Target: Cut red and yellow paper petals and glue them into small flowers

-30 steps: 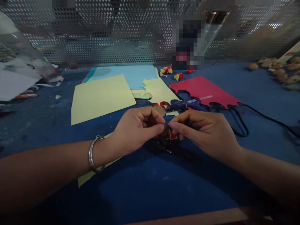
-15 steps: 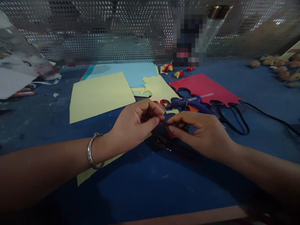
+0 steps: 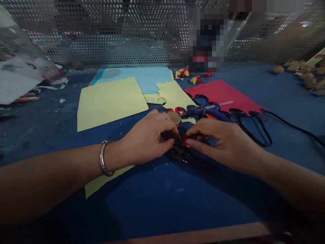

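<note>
In the middle of the table my left hand [image 3: 149, 139], wearing a silver bangle [image 3: 103, 158] on its wrist, has thumb and forefinger closed in a pinch. What lies in that pinch is too small to make out; a thin pale line shows beside the fingertips. Close by on the right, my right hand [image 3: 223, 144] pinches a small red paper piece [image 3: 186, 141]. Beneath both hands lies a dark tool [image 3: 181, 157], probably scissors, partly hidden. Just beyond the fingers are a brown round piece [image 3: 174, 117] and a blue glue gun [image 3: 203, 110] with its stick showing.
Yellow sheets [image 3: 111, 103] and a light blue sheet [image 3: 142, 76] lie at back left. A scalloped red sheet [image 3: 223, 93] is at right, near the black cord [image 3: 291, 123]. Small red-yellow paper shapes [image 3: 195, 80] sit by the perforated metal panel [image 3: 114, 34]. Several brown lumps [image 3: 308, 76] lie far right.
My left fingers have tipped downward and closed in a tighter pinch. My right hand has shifted slightly, and more of the red paper piece shows at its fingertips.
</note>
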`<action>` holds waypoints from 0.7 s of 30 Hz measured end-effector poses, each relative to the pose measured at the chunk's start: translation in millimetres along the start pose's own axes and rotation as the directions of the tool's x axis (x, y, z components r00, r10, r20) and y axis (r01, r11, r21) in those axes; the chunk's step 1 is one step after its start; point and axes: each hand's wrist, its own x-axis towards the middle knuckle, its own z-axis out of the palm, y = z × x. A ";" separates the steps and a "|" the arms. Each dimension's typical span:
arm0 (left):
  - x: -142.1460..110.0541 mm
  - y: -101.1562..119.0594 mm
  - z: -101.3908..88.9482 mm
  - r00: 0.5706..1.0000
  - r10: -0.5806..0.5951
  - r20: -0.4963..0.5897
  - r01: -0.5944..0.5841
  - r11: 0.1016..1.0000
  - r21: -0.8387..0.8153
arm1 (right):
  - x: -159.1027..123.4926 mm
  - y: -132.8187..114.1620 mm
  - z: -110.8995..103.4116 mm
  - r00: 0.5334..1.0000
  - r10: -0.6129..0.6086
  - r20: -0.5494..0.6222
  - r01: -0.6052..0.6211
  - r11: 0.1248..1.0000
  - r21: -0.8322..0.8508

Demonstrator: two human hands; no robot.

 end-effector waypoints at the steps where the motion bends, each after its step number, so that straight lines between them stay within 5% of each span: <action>1: 0.6 -0.1 0.6 1.000 0.017 0.008 -0.017 1.000 0.005 | -0.9 0.4 -1.2 1.000 0.006 0.001 -0.006 1.000 -0.004; 16: 8.5 0.7 5.0 0.983 0.086 0.159 -0.083 0.996 -0.023 | -1.6 6.5 -2.0 0.976 -0.215 0.031 0.217 0.971 -0.101; 21: 9.0 -0.2 5.7 0.986 0.051 0.158 -0.053 0.999 0.009 | -1.7 8.1 -8.7 0.950 -0.312 0.005 0.300 0.909 -0.288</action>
